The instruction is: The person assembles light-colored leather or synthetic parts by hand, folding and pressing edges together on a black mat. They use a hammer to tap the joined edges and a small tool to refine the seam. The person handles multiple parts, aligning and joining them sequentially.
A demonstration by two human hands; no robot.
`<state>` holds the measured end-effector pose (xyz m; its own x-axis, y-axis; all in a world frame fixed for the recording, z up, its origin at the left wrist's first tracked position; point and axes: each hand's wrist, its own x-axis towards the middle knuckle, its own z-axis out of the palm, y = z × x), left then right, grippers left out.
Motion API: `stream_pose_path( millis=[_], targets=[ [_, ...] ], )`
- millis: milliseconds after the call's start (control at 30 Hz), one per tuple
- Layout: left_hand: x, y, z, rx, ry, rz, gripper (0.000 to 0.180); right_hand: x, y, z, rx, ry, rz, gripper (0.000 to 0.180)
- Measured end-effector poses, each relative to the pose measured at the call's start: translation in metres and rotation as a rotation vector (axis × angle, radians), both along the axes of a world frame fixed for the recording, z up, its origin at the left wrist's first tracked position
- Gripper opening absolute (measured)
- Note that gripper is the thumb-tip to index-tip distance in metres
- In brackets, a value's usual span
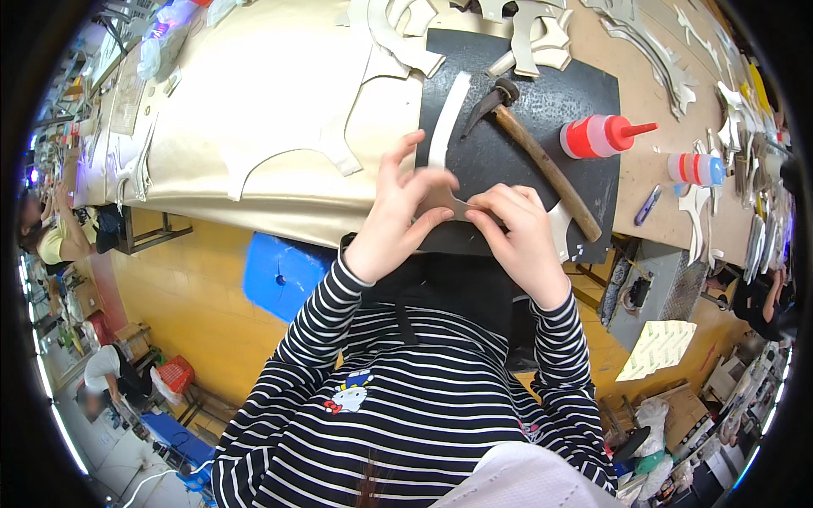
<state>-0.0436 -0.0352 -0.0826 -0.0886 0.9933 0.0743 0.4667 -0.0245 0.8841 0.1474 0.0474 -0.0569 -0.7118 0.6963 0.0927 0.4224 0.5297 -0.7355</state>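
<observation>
Between my two hands is a small thin greyish-tan piece of sheet material, bent at its middle. My left hand pinches one end with thumb and forefinger, its other fingers raised. The thumb and fingers of my right hand grip the opposite end. Both hands are over the near part of a black mat. A curved white strip lies just beyond my left fingers. To its right rests a hammer with a wooden handle, slanting down past my right hand.
A squeeze bottle with a red nozzle lies on the mat; another with a blue cap is further right, near a purple tool. Gold sheet material covers the left table. Cut pale pieces lie behind. A blue stool stands below.
</observation>
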Motion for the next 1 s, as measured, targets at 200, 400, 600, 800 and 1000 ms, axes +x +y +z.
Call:
stream_pose_path(
  millis=[200,400,600,800,1000],
  targets=[
    [0.011,-0.02,0.052,-0.31,-0.893,0.13,0.094,0.002,-0.007,0.049,-0.331,0.2,-0.097,0.011],
    [0.008,-0.014,0.066,-0.434,-1.185,0.085,0.092,-0.003,-0.013,0.075,-0.456,0.28,-0.122,0.014],
    [0.01,-0.018,0.059,-0.516,-1.512,0.007,0.093,-0.001,-0.016,0.077,-0.605,0.366,-0.109,0.016],
    [0.017,-0.02,0.052,-0.605,-1.623,0.019,0.086,0.002,-0.019,0.075,-0.859,0.438,-0.181,0.018],
    [0.017,-0.021,0.049,-0.559,-1.593,0.013,0.049,0.004,-0.019,0.071,-0.83,0.378,-0.183,0.017]
  ],
)
